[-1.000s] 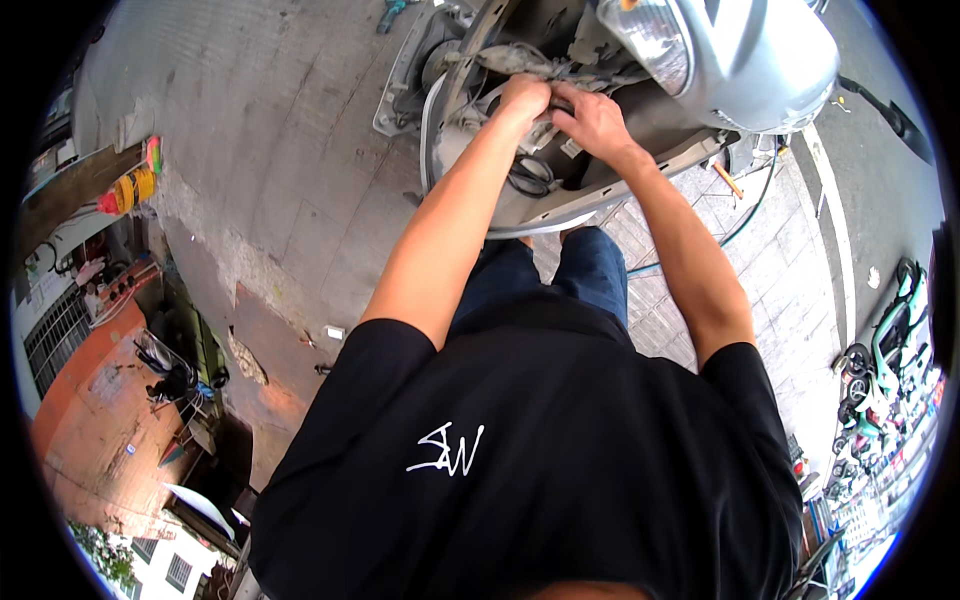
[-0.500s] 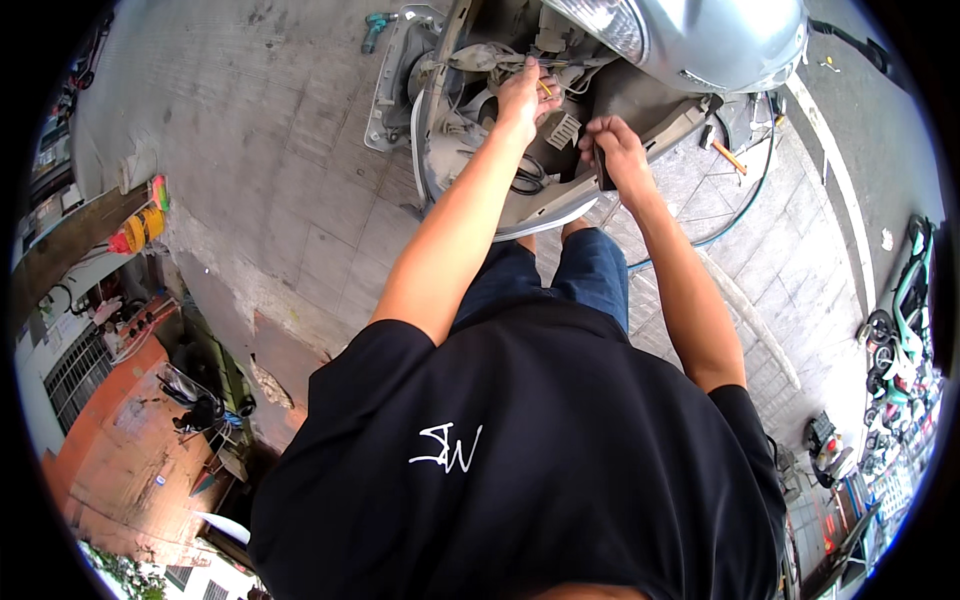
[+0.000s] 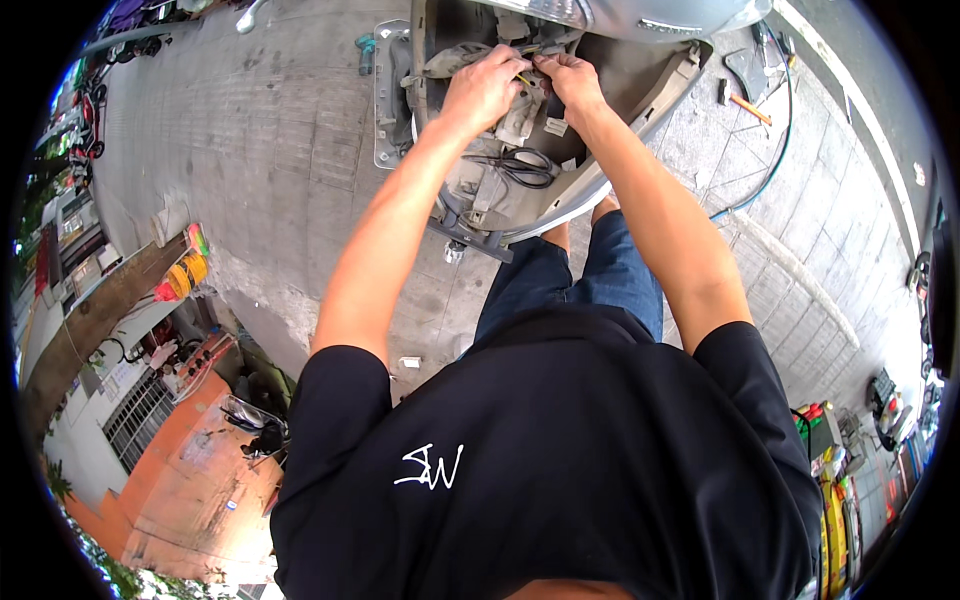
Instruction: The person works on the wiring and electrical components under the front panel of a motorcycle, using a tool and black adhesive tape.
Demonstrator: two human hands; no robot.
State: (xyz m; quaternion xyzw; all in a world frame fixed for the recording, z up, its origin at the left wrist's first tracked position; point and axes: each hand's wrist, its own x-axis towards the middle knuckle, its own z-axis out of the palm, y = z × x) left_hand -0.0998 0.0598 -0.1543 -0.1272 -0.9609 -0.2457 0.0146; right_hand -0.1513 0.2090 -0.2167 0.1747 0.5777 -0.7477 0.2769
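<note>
The opened body of a scooter (image 3: pixel 640 125) lies in front of me, its dusty inside full of wiring (image 3: pixel 462 60). Both hands reach deep into it and nearly meet. The fingers of my left hand (image 3: pixel 483 92) are closed, with a thin yellow piece (image 3: pixel 523 79) showing at them; whether it is a wire or a tool is unclear. My right hand (image 3: pixel 572 84) pinches among the wires just beside, and its fingertips hide what they hold. A loop of black cable (image 3: pixel 527 168) rests in the cavity nearer to me.
A silver-grey front cover (image 3: pixel 680 15) overhangs the far side. On the left pavement lie a grey panel (image 3: pixel 393 140) and a teal power tool (image 3: pixel 366 52). To the right are a hammer (image 3: pixel 748 108) with an orange handle and a blue hose (image 3: pixel 775 178).
My right hand has gone from the cavity's near right edge, where a dark thing showed beside it, to the wires next to my left hand. The left hand stays at the wiring. My view has shifted.
</note>
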